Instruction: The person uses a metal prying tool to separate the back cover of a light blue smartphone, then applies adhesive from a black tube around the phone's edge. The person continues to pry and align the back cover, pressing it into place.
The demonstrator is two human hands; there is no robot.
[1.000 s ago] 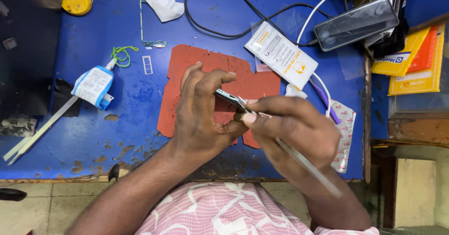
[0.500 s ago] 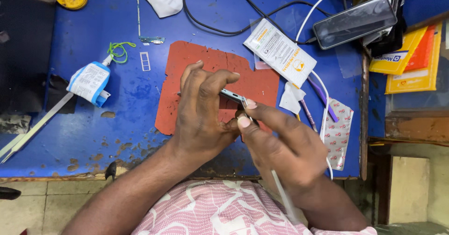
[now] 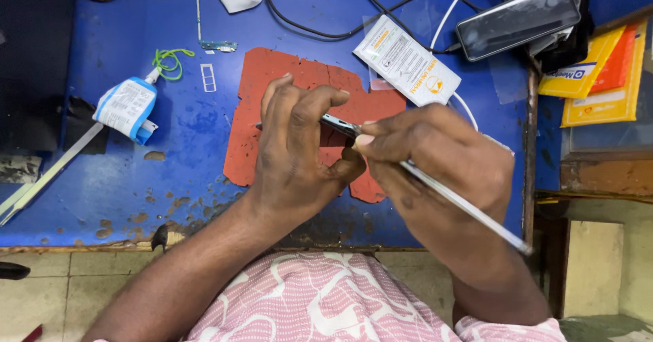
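White glue bottle (image 3: 126,108) lies far left on blue table (image 3: 190,144), left hand (image 3: 296,155) fingers curled tight around small dark phone part (image 3: 339,124) held over torn red mat (image 3: 272,83), right hand (image 3: 435,161) pinching thin metal tool (image 3: 469,209) against it, white packet (image 3: 407,59) behind.

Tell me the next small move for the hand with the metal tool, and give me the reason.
Probably ease the metal tool's tip a little further along the small dark part's edge. The right hand holds the tool pen-like, tip at that edge, while the left hand pinches the part above the red mat.
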